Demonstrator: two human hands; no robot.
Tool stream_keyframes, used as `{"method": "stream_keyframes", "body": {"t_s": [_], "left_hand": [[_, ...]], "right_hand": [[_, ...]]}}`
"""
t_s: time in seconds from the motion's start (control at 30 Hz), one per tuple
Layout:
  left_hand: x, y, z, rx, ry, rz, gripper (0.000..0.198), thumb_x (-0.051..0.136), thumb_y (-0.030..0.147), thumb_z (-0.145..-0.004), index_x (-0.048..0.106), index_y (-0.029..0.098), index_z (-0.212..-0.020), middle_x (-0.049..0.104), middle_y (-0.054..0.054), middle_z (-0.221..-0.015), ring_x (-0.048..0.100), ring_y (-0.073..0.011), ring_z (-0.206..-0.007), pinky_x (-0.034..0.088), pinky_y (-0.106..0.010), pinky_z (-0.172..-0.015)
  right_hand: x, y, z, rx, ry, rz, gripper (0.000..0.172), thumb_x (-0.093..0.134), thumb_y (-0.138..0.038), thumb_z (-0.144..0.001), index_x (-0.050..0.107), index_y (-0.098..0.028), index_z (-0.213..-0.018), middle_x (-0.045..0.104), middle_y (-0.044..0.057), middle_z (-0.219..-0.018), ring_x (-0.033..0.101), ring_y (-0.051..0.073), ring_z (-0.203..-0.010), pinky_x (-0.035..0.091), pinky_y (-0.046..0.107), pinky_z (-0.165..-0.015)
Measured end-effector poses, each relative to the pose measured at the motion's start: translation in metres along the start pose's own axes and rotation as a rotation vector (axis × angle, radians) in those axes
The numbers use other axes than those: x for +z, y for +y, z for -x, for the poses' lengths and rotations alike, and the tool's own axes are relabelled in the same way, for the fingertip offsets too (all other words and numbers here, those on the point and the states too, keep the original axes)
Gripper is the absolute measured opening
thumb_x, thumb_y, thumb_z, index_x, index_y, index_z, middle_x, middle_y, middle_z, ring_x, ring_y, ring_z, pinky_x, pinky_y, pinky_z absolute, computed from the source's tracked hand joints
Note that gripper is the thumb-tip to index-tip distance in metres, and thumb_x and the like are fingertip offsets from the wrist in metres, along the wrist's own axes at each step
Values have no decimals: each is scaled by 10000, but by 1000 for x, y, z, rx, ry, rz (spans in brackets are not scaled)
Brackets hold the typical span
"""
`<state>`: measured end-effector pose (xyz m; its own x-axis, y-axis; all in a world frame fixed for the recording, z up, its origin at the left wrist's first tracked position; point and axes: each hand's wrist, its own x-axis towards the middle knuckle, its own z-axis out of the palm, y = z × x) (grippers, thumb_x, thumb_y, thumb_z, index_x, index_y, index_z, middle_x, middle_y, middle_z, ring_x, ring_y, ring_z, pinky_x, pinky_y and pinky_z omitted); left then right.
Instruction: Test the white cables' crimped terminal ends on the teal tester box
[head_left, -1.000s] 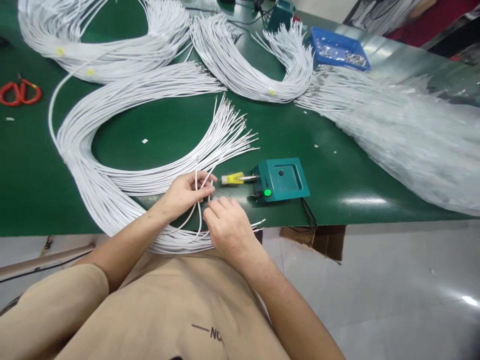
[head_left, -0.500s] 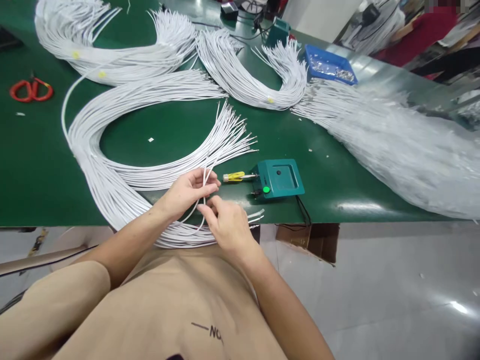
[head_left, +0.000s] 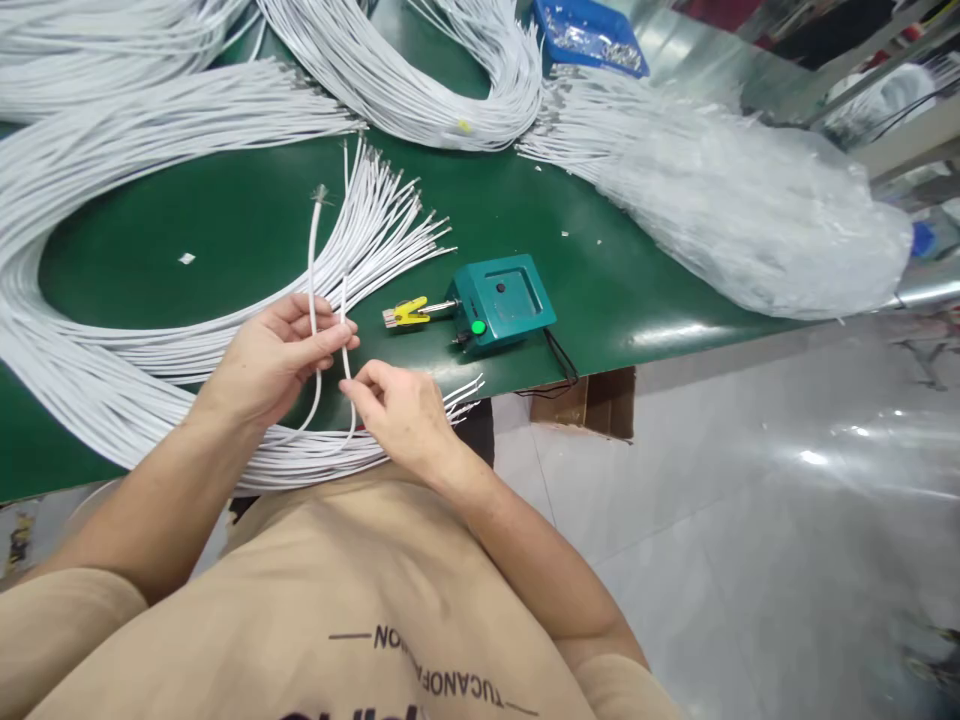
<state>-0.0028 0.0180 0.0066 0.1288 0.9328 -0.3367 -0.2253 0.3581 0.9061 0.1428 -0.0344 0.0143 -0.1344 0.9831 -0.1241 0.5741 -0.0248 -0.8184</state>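
My left hand (head_left: 281,355) pinches a white cable (head_left: 313,260), whose frayed end stands up above the fingers. Its fingertips also touch a second white cable (head_left: 346,366). My right hand (head_left: 397,410) holds that second cable lower down between thumb and forefinger. Behind and below both hands lies a large curved bundle of white cables (head_left: 150,345). Right of the hands is a teal device (head_left: 506,300) with a green button and a yellow clip (head_left: 409,312) on its rod.
More white cable bundles (head_left: 405,95) lie at the back. A blue tray (head_left: 592,10) holds small metal parts. Cables in clear plastic (head_left: 720,190) stretch along the right of the green table (head_left: 630,290). A cardboard box (head_left: 592,403) is below the table edge.
The camera view has shifted, so the table items appear further left and higher. The two cables, crossed before, now stand side by side, one showing its frayed end. The red scissors have left view.
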Motion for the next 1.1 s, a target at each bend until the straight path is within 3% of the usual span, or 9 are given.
{"method": "stream_keyframes", "body": {"t_s": [0.13,0.27,0.43,0.57,0.77,0.97,1.1], "left_hand": [[9,-5,5,68,14,-112,339,819,209,-640,517,177,-791,652,67,-690,590,-59,-602,394,-142,-490],[20,-11,11,41,-45,-94,444,860,239,-539,470,186,-744,636,56,-647,629,-105,-601,495,-215,-581],[21,-16,15,11,-94,-104,414,829,215,-586,462,185,-774,665,39,-694,664,-124,-653,533,-259,-685],[17,-18,14,-6,-114,-133,361,796,235,-652,470,182,-799,673,25,-753,664,-121,-675,524,-261,-703],[19,-13,3,13,-176,-33,291,748,267,-723,486,181,-815,651,20,-805,644,-112,-714,495,-247,-719],[24,-6,0,110,-170,-48,295,723,224,-729,431,185,-749,602,30,-755,572,-93,-685,440,-218,-657],[22,-9,1,109,-93,-118,303,714,234,-714,415,188,-723,587,26,-766,519,-86,-645,415,-218,-624]], "right_hand": [[-13,4,-10,-12,187,-232,212,533,-403,-881,614,-208,-874,620,-26,-757,520,105,-644,404,229,-647],[-18,9,-23,32,205,-422,216,658,-396,-771,630,-190,-831,544,-48,-629,477,99,-567,409,232,-586],[-20,7,-29,113,235,-680,237,709,-387,-713,630,-165,-734,601,-20,-677,515,97,-597,416,219,-556],[-22,6,-30,132,309,-692,220,685,-376,-742,674,-159,-773,619,-13,-683,502,94,-601,420,226,-577],[-21,6,-33,156,278,-744,189,692,-348,-738,674,-160,-727,602,-17,-664,496,97,-617,404,234,-584],[-19,5,-48,211,167,-1144,137,696,-304,-716,625,-188,-731,453,-57,-603,382,73,-538,365,232,-545],[-23,8,-54,222,247,-1213,214,650,-414,-762,604,-208,-797,450,-53,-659,376,70,-522,367,234,-519]]}}
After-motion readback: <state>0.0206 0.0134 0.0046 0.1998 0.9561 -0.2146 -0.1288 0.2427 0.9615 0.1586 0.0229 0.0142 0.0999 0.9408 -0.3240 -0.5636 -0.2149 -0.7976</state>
